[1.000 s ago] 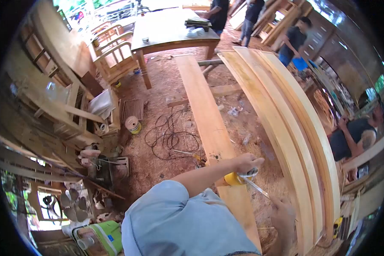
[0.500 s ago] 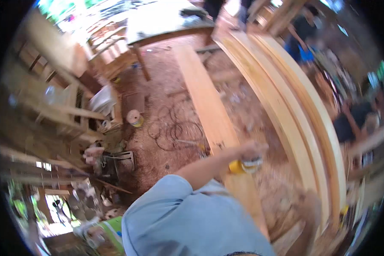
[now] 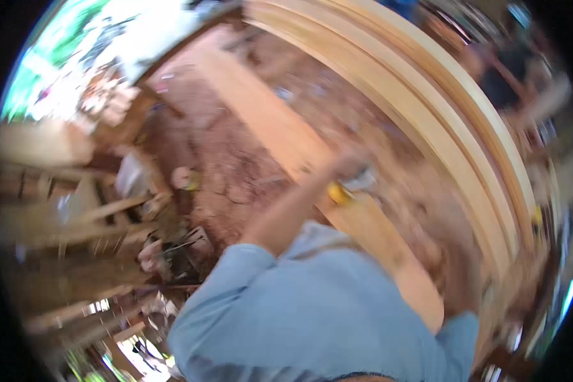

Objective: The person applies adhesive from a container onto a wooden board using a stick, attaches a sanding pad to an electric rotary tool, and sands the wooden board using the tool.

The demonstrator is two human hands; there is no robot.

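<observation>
My left hand [image 3: 352,165] reaches forward over a long flat wooden board [image 3: 280,134]. It seems closed on a small yellow-and-silver object [image 3: 341,193], whose kind the blur hides. Low on the right, my right hand [image 3: 459,251] is smeared by motion, its fingers unreadable. That hand is between the board and several long planed planks [image 3: 420,137], which look curved through the lens.
Wood shavings and dirt cover the ground [image 3: 216,146]. A round container [image 3: 185,179] stands on the left near wooden framing [image 3: 102,216]. At the upper right, a person [image 3: 506,79] is beyond the planks.
The view has swung, so the board and planks appear more slanted and shifted up and left. My left hand stays with the yellow-and-silver object; my right hand is more blurred.
</observation>
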